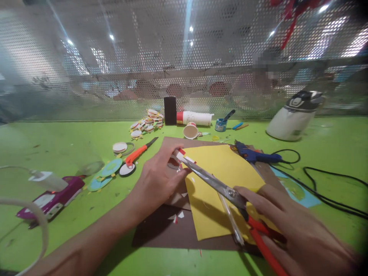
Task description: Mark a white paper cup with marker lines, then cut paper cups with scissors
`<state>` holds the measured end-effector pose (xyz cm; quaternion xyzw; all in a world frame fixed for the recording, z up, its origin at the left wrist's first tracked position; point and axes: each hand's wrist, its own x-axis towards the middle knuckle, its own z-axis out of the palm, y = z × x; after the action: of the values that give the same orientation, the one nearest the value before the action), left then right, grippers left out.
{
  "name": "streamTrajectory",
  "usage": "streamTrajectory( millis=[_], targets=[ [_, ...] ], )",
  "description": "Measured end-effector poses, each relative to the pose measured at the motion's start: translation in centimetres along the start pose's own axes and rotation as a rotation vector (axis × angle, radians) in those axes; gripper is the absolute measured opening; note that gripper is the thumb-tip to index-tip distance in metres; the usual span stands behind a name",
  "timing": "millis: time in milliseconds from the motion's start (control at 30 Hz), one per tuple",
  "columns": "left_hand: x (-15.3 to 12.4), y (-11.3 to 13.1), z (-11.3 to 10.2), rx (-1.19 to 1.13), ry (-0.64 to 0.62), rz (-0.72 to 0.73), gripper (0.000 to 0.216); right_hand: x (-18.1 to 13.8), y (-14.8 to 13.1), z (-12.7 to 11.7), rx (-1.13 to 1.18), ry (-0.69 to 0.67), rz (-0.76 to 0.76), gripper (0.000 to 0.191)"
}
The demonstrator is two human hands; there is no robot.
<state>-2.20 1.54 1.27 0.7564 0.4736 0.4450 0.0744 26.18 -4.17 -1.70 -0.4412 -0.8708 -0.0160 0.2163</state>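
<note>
My left hand [159, 172] pinches a small red-and-white piece of paper [181, 154], probably cut from a paper cup. My right hand [290, 226] grips the red handles of a pair of scissors [220, 186]. The blades point up and left, and their tips meet the paper piece by my left fingers. Below the scissors lies a yellow paper sheet [209, 218], with a slim clear stick [231, 220] on it. Small white and red scraps [180, 214] are scattered over the brown board [163, 234] underneath.
A blue glue gun [255, 154] with a black cord lies right. An orange-handled knife [140, 152], blue-green paper discs [112, 167] and a purple power strip [61, 197] are left. Behind stand a phone [170, 111], stacked cups [197, 118], a tipped cup [191, 131] and a kettle [293, 117].
</note>
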Motion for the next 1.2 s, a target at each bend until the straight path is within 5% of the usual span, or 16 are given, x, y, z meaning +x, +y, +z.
streamTrajectory(
  millis=[600, 967, 1200],
  targets=[
    [1.0, 0.2, 0.1, -0.529, -0.059, -0.426, 0.053, 0.2, 0.1, 0.7, -0.035, 0.061, 0.011, 0.048],
    [0.6, 0.2, 1.1, -0.685, -0.036, -0.322, 0.058, 0.2, -0.4, 0.8, -0.049, 0.050, -0.002, 0.043],
    [0.5, -0.2, 1.1, -0.472, -0.003, -0.226, 0.052, 0.6, -0.8, 0.9, -0.087, 0.077, -0.052, 0.045]
  ],
)
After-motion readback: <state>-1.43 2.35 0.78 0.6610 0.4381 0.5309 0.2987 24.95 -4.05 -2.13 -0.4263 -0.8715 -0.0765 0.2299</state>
